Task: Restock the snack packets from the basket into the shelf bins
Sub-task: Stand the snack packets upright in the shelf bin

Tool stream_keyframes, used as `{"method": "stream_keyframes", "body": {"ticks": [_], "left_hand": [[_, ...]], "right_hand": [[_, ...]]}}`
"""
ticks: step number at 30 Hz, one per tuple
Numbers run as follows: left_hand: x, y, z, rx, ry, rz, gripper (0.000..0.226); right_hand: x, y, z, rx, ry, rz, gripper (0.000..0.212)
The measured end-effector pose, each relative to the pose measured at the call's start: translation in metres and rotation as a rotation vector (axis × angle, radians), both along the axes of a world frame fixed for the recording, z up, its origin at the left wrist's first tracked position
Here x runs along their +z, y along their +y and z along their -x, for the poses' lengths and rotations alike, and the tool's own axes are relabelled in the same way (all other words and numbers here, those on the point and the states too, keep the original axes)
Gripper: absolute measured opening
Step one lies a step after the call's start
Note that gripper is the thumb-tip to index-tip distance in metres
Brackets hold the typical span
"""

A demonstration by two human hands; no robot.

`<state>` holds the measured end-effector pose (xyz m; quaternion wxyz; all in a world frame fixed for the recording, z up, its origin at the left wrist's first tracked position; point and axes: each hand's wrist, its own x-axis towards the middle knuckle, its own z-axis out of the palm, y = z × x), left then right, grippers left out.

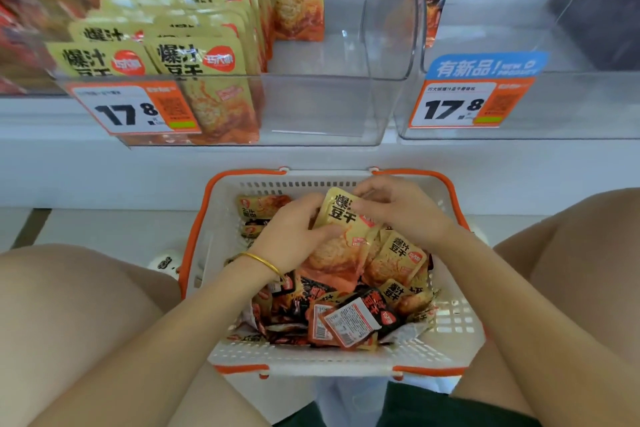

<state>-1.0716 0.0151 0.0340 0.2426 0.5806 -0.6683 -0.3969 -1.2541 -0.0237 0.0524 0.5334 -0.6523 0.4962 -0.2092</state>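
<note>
Snack packet (341, 218), yellow, upright over far half of basket (346, 362), held w/ both hands: left hand (291, 232) curls round its left edge, right hand (398, 208) pinches top-right corner. Loose packets (346, 308), yellow & black, piled inside basket. Beyond basket, clear shelf bin (329, 107) holds same yellow packs on its left side.

"爆汁豆干" on yellow packet (341, 216), "17.8" on price tag (464, 105), "有新品!" on blue sign (485, 65)

— Down in the white basket (450, 322)?
— One yellow packet (341, 215), gripped by left hand (287, 236) and right hand (401, 208).
— Above?
— Clear bin (329, 107), left half full of packets (194, 61); back rows blurred, probably the same kind.
</note>
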Motion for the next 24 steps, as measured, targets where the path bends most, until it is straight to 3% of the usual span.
{"method": "stream_keyframes", "body": {"ticks": [2,4,8,13,15,17,20,24], "left_hand": [[0.013,0.004,-0.003,0.078,0.151,0.012,0.025],[0.028,0.008,-0.005,0.151,0.223,0.061,0.023],[0.063,0.013,-0.006,0.245,0.357,0.167,0.022],[0.12,0.018,-0.019,0.347,0.243,0.567,0.017],[0.139,0.009,-0.03,0.426,0.109,0.753,0.024],[0.15,-0.008,-0.041,0.474,-0.18,0.914,0.028],[0.153,-0.035,-0.053,0.441,-0.482,0.955,0.033],[0.147,-0.056,-0.053,0.401,-0.696,0.844,0.045]], "right_hand": [[0.006,0.004,0.0,-0.064,-0.163,-0.23,0.019],[0.016,0.01,-0.002,0.012,-0.203,-0.333,0.027],[0.051,0.022,-0.014,0.077,-0.275,-0.256,0.036],[0.128,0.018,-0.018,0.152,-0.385,-0.13,0.031],[0.154,0.004,-0.025,0.126,-0.448,-0.117,0.025],[0.174,-0.019,-0.038,0.055,-0.512,-0.129,0.027],[0.192,-0.066,-0.061,-0.12,-0.506,-0.047,0.022],[0.188,-0.133,-0.087,-0.279,-0.017,0.215,0.032]]}}
